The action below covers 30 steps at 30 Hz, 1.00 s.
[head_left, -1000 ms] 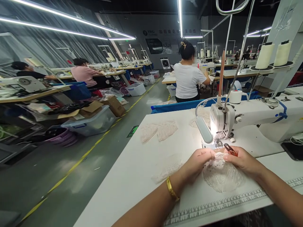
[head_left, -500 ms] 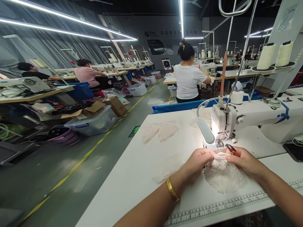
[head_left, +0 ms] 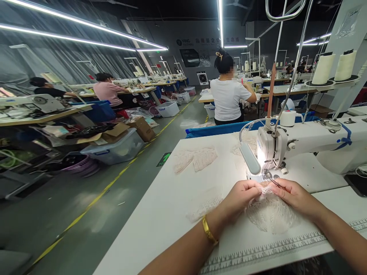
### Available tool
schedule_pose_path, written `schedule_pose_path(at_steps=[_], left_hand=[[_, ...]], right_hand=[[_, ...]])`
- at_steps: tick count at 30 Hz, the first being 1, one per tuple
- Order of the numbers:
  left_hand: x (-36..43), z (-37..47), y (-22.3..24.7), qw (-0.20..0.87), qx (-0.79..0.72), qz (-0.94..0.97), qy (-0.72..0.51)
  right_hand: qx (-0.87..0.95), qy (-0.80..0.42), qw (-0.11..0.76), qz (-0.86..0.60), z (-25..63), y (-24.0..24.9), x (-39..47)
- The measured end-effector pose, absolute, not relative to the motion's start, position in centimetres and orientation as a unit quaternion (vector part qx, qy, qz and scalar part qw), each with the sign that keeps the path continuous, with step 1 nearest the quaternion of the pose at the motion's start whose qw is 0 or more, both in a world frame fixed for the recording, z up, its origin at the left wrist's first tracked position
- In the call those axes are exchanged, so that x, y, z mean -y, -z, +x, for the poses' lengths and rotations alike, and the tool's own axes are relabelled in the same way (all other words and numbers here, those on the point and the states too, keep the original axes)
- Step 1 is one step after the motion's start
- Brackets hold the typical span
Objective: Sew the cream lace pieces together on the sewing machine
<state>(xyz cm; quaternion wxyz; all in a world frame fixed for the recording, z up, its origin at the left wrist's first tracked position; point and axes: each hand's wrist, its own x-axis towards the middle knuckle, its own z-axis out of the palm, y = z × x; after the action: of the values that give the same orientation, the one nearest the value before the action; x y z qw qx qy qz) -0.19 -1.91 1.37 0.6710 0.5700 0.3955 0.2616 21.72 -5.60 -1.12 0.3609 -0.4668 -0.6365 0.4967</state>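
A pale lace piece [head_left: 271, 214] hangs between my two hands, just in front of the sewing machine [head_left: 269, 147]. My left hand [head_left: 242, 194], with a gold bracelet at the wrist, pinches its upper left edge. At its upper right edge, my right hand [head_left: 291, 193] is closed on the lace and also holds small dark thread snips [head_left: 275, 183], partly hidden by the fingers. The machine's lamp lights the needle area beyond the fingertips. More lace pieces [head_left: 205, 158] lie on the white table [head_left: 160, 206] to the left.
A printed ruler [head_left: 258, 252] runs along the table's front edge. Thread cones [head_left: 323, 68] stand at the right, above a dark phone [head_left: 355, 185]. A person in a white shirt [head_left: 228, 99] sits beyond the blue cloth [head_left: 212, 130]. Plastic bins [head_left: 114, 147] line the aisle.
The snips in my right hand have turned and sit lower against the fingers, their orange-red handle now hidden. My hands stay at the lace's top edge, which has shifted slightly.
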Motion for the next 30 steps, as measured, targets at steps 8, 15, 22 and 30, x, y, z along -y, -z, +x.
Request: schedule_pose_path(at_steps=[8,15,22,30], left_hand=[[2.1,-0.1,-1.3,0.630,-0.411,0.611,-0.247],[2.1,0.0,-1.2,0.647,-0.406,0.582,-0.279],[1.8,0.1,-0.9,0.631,-0.419,0.597,-0.266],[2.3,0.4,-0.7,0.589,-0.426,0.631,-0.269]], right_hand=[[0.577,-0.495,0.368,-0.535,21.5,2.4,5.6],[0.632,-0.473,0.385,-0.478,21.8,2.0,5.4],[0.617,-0.499,0.394,-0.464,21.4,1.6,5.3],[0.582,-0.531,0.368,-0.493,20.7,2.2,5.5]])
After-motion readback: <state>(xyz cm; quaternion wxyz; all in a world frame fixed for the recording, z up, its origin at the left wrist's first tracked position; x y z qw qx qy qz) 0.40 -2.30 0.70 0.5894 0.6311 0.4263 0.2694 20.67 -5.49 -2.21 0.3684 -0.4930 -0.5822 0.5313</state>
